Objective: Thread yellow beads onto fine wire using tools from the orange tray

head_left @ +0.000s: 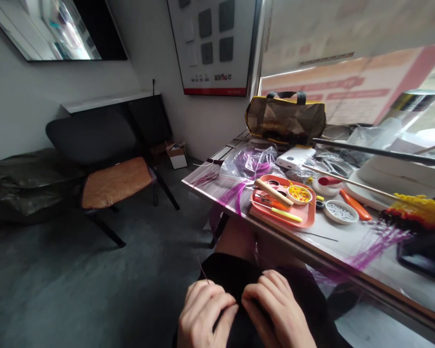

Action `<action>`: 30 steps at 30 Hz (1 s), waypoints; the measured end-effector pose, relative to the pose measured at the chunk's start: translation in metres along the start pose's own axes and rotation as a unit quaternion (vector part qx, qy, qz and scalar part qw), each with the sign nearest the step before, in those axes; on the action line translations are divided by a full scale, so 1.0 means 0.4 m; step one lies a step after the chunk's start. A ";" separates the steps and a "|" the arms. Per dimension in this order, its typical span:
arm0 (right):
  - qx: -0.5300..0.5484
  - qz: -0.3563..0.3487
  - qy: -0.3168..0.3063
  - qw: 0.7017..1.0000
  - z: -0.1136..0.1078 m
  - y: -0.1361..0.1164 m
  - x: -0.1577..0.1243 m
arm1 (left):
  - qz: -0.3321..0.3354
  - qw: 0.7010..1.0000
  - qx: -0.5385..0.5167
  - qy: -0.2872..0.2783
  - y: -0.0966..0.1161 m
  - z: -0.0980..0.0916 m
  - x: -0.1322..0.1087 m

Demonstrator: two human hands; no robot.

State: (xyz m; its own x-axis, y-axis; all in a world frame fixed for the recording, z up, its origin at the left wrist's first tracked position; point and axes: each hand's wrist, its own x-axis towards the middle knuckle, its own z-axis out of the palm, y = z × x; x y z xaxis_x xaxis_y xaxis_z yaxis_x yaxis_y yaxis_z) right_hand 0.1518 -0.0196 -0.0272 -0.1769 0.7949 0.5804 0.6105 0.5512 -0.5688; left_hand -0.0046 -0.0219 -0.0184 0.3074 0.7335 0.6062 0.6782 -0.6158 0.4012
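Thin dark strand [202, 269], clasped, aslant above left grip [206, 314]; hold of right grip [277, 309] unclear

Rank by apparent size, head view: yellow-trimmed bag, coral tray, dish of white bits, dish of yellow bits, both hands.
1. Yellow-trimmed bag
2. Coral tray
3. Dish of white bits
4. Dish of yellow bits

Unranked: left hand, right hand; similar, closest to camera, running off the bottom edge.
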 end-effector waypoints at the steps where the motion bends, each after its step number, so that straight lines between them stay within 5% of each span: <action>1: 0.001 -0.002 -0.004 1.000 -0.001 -0.001 0.002 | 0.002 1.000 0.002 -0.002 -0.001 0.000 0.000; 30: -0.011 -0.012 0.016 1.000 0.004 0.012 -0.014 | 0.022 0.998 0.042 -0.050 0.005 0.000 0.003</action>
State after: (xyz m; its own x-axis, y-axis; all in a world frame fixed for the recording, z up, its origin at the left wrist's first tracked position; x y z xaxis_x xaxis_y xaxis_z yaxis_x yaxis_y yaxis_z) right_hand 0.1546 -0.0209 -0.0339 -0.1669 0.7721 0.6132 0.6230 0.5646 -0.5414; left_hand -0.0029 -0.0222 -0.0169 0.4001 0.7334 0.5496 0.7144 -0.6252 0.3141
